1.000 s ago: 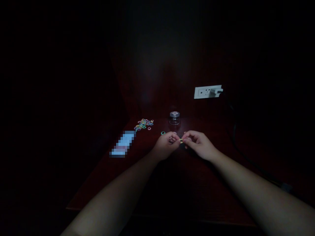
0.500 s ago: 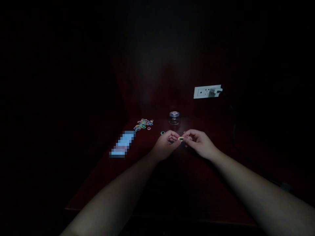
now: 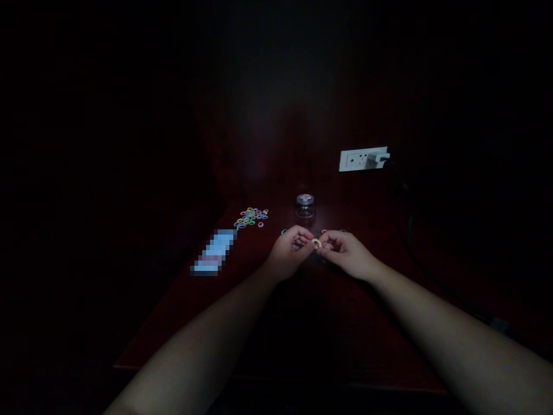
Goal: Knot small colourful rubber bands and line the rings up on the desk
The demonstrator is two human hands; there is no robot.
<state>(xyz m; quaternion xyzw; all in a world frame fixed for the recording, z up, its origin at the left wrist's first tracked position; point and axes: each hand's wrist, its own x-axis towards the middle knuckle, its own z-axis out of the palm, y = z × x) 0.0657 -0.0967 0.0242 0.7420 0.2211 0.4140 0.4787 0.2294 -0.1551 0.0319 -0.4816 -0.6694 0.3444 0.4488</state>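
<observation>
The scene is very dark. My left hand (image 3: 288, 252) and my right hand (image 3: 349, 253) meet over a dark red table (image 3: 259, 323). Both hands pinch one small yellow rubber band (image 3: 317, 243) between their fingertips. A teal band (image 3: 284, 232) lies on the table just behind my left hand. Further back to the left is a loose pile of small coloured bands (image 3: 251, 217). A small clear glass jar (image 3: 305, 206) stands behind the hands.
A blurred pale rectangular object (image 3: 214, 252) lies on the table's left side. A white wall socket (image 3: 362, 158) with a plug in it sits at the back right, and a dark cable (image 3: 415, 253) runs down from it. The table's front edge is near me.
The yellow band was pinched flat between my fingertips and now shows as an open loop. Both hands have barely moved.
</observation>
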